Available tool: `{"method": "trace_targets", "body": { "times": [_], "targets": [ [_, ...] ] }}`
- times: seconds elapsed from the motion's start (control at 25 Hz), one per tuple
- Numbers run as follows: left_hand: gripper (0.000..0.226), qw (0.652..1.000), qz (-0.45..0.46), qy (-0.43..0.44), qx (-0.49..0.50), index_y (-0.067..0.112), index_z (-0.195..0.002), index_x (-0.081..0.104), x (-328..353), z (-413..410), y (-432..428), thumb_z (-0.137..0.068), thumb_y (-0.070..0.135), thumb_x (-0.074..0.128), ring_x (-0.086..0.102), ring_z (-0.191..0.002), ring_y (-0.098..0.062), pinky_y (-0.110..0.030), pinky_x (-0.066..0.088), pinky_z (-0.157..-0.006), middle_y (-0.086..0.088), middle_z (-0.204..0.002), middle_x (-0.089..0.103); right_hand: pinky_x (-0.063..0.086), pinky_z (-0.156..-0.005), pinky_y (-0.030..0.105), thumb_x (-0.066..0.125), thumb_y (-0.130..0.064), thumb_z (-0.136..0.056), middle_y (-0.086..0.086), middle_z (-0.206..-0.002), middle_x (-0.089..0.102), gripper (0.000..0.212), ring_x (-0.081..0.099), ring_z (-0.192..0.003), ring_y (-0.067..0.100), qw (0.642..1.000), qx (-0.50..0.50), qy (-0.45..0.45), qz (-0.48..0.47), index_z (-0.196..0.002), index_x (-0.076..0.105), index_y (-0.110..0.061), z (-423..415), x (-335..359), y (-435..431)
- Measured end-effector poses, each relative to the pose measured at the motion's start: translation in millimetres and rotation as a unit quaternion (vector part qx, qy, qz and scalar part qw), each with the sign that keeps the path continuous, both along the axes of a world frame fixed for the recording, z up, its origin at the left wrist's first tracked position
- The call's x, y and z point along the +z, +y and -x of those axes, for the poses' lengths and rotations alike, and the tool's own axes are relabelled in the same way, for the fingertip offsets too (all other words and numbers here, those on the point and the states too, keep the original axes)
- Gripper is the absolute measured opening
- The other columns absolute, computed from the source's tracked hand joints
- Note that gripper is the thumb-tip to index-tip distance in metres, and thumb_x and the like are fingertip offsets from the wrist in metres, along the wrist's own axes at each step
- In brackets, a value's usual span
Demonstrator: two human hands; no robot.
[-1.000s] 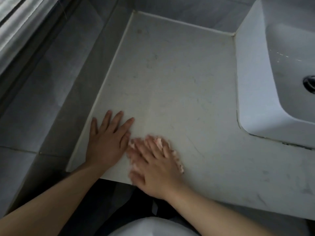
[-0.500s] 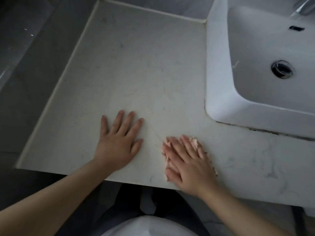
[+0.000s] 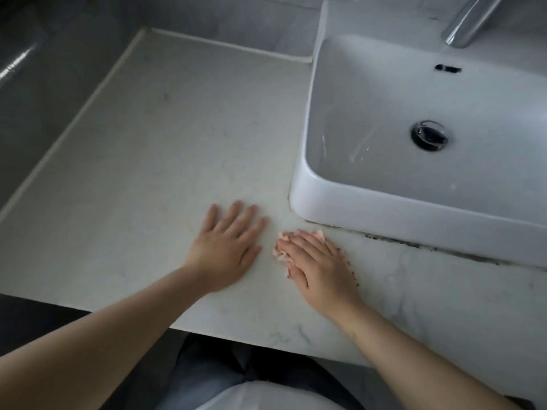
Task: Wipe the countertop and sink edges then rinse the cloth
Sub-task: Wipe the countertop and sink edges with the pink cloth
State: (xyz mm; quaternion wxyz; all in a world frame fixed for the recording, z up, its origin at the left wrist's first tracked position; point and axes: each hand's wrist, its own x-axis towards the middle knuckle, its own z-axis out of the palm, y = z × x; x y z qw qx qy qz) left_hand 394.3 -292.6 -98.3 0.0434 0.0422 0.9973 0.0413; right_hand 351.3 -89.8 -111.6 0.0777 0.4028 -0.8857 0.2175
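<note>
The pale bench [image 3: 142, 173] spans the left. At its near edge the left hand [image 3: 226, 248] lies flat, fingers [image 3: 233, 216] straight and spread wide. Just right of it, the right hand [image 3: 319, 264] presses a pink cloth [image 3: 280, 253] onto the bench with straight, close-set fingers, near the white sink's [image 3: 310, 202] near-left corner.

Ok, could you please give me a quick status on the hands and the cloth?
Left hand flat on countertop, empty. Right hand pressing cloth flat, near sink corner. Nothing in the way.
</note>
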Motion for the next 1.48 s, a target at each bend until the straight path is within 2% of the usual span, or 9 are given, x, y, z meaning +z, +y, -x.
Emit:
{"method": "trace_targets", "body": {
  "times": [0.12, 0.36, 0.44, 0.6, 0.88, 1.12, 1.2, 1.32, 1.48],
  "targets": [
    [0.046, 0.996, -0.073, 0.04, -0.014, 0.017, -0.117, 0.062, 4, 16, 25, -0.086, 0.034, 0.033, 0.057, -0.115, -0.031, -0.057, 0.04, -0.093, -0.005, -0.122, 0.063, 0.05, -0.068, 0.034, 0.047, -0.03, -0.088, -0.001, -0.086, 0.073, 0.027, 0.068, -0.079, 0.022, 0.993, -0.035, -0.068, 0.093, -0.099, 0.067, -0.016, 10, 27, -2],
    [0.036, 0.919, -0.316, 0.167, 0.167, 0.012, -0.117, 0.061, 65, 85, 25, -0.09, 0.022, 0.039, 0.056, -0.112, -0.025, -0.02, 0.036, -0.086, -0.007, -0.122, 0.061, 0.042, -0.055, 0.008, 0.056, -0.036, -0.087, -0.02, -0.07, 0.065, 0.012, 0.06, -0.064, -0.007, 0.929, -0.112, -0.189, 0.299, -0.093, 0.056, -0.025, 46, 130, -5],
    [0.032, 0.903, -0.346, 0.172, 0.189, 0.015, -0.123, 0.056, 88, 119, 32, -0.094, 0.018, 0.043, 0.055, -0.11, -0.019, -0.016, 0.033, -0.081, -0.003, -0.126, 0.058, 0.044, -0.047, 0.012, 0.058, -0.03, -0.091, -0.019, -0.057, 0.063, 0.014, 0.06, -0.051, -0.006, 0.864, -0.157, -0.306, 0.368, -0.088, 0.048, -0.021, 70, 159, -4],
    [0.052, 0.923, -0.322, 0.097, 0.185, 0.014, -0.14, 0.027, 114, 184, 46, -0.091, 0.017, 0.046, 0.049, -0.118, -0.032, -0.035, 0.039, -0.092, -0.012, -0.14, 0.041, 0.053, -0.056, 0.031, 0.051, -0.032, -0.095, 0.014, -0.081, 0.072, 0.026, 0.07, -0.064, 0.028, 0.694, -0.206, -0.555, 0.41, -0.094, 0.065, -0.01, 143, 183, 3],
    [0.049, 0.95, -0.236, 0.046, 0.199, 0.012, -0.136, 0.025, 123, 272, 43, -0.091, 0.016, 0.042, 0.049, -0.114, -0.036, -0.035, 0.038, -0.082, -0.01, -0.142, 0.037, 0.03, -0.051, 0.022, 0.054, -0.018, -0.08, -0.004, -0.049, 0.054, 0.029, 0.044, -0.04, 0.013, 0.678, -0.277, -0.573, 0.368, -0.051, 0.056, -0.02, 249, 183, 4],
    [0.039, 0.913, -0.341, 0.043, 0.22, 0.009, -0.124, 0.036, 113, 347, 27, -0.09, 0.022, 0.049, 0.054, -0.104, -0.036, -0.034, 0.04, -0.077, -0.019, -0.122, 0.053, 0.05, -0.073, 0.035, 0.056, -0.024, -0.082, 0.007, -0.073, 0.061, 0.022, 0.061, -0.069, 0.025, 0.646, -0.245, -0.569, 0.445, -0.062, 0.06, -0.015, 342, 192, -26],
    [0.037, 0.915, -0.324, 0.035, 0.237, 0.01, -0.124, 0.035, 110, 355, 26, -0.092, 0.024, 0.046, 0.055, -0.101, -0.037, -0.033, 0.037, -0.073, -0.019, -0.116, 0.057, 0.049, -0.089, 0.04, 0.046, -0.036, -0.094, 0.014, -0.103, 0.065, 0.033, 0.062, -0.099, 0.031, 0.725, -0.284, -0.482, 0.402, -0.094, 0.067, -0.01, 375, 197, -34],
    [0.045, 0.924, -0.307, 0.038, 0.225, 0.009, -0.133, 0.028, 108, 353, 28, -0.094, 0.025, 0.043, 0.053, -0.108, -0.037, -0.035, 0.039, -0.081, -0.02, -0.122, 0.055, 0.042, -0.093, 0.04, 0.039, -0.027, -0.098, 0.016, -0.122, 0.059, 0.035, 0.052, -0.113, 0.034, 0.893, -0.394, -0.099, 0.196, -0.12, 0.056, -0.006, 393, 182, -29],
    [0.036, 0.918, -0.317, 0.045, 0.236, 0.006, -0.123, 0.036, 108, 353, 27, -0.094, 0.026, 0.045, 0.055, -0.104, -0.036, -0.034, 0.039, -0.077, -0.02, -0.117, 0.057, 0.033, -0.103, 0.038, 0.027, -0.032, -0.092, 0.011, -0.134, 0.054, 0.049, 0.043, -0.128, 0.03, 0.986, -0.168, 0.003, -0.001, -0.125, 0.056, -0.012, 369, 131, -62]
  ]
}}
